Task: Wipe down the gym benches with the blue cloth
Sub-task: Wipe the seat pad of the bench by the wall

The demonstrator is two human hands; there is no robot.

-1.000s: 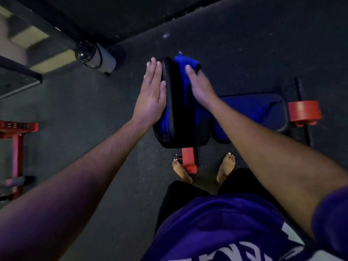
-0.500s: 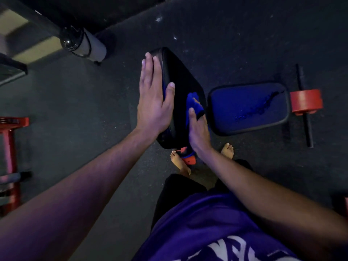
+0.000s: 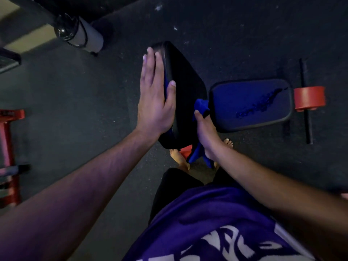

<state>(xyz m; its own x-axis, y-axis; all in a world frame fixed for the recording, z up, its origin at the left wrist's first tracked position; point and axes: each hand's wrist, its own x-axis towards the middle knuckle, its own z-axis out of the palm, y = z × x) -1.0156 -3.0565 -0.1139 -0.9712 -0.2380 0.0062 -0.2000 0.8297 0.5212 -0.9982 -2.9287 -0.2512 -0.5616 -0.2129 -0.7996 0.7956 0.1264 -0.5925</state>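
Observation:
A black padded backrest [image 3: 185, 85] of the gym bench stands tilted up in the middle of the head view. My left hand [image 3: 155, 98] lies flat and open against its left edge, fingers pointing away from me. My right hand [image 3: 206, 134] is closed on the blue cloth [image 3: 201, 108] at the lower right of the backrest, in the gap beside the seat pad [image 3: 252, 104]. Part of the cloth hangs below my wrist. The seat pad lies flat to the right and shows a wet streak.
A red roller [image 3: 309, 98] on a black bar sits at the seat's far right end. My bare feet [image 3: 180, 159] stand on the dark rubber floor below the bench. A red frame [image 3: 9, 147] stands at the left edge, a grey cylinder [image 3: 81, 33] at upper left.
My right hand has drawn the blue cloth down the backrest from its top to its lower end by the seat. The left hand has stayed on the left edge.

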